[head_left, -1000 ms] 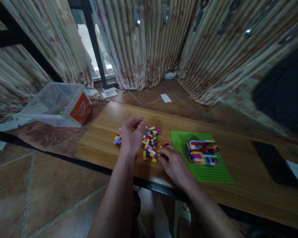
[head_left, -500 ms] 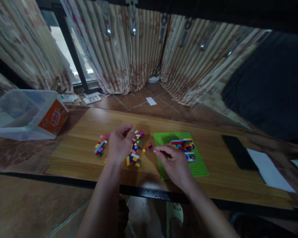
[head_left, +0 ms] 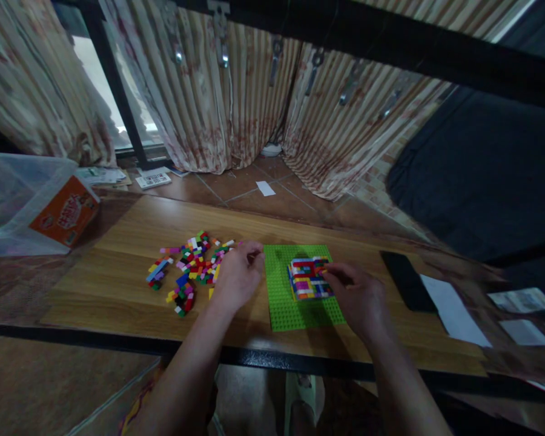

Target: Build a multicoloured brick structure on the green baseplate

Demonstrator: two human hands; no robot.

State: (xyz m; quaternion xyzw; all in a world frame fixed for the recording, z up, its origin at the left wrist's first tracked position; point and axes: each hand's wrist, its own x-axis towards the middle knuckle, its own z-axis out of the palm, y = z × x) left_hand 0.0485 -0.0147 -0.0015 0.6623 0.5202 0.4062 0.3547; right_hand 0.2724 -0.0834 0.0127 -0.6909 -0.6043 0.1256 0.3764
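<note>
A multicoloured block of stacked toy bricks stands on a green studded baseplate. My right hand is at the right side of this block, thumb and fingers pinched on a small brick whose colour I cannot make out. Its fingertips touch or nearly touch the top of the block. My left hand hovers by the baseplate's left edge, fingers loosely bent and thumb apart, with nothing visible in it. Left of it lies a loose pile of small coloured bricks, partly hidden by that hand.
A clear plastic bin with an orange label stands at the far left. On the wooden table, a black phone-like slab and white paper lie to the right. Curtains hang behind.
My right hand has moved from the baseplate's left edge, where it pinched a small pink brick, to the block's right side. My left hand has moved off the pile toward the baseplate. The view has shifted right.
</note>
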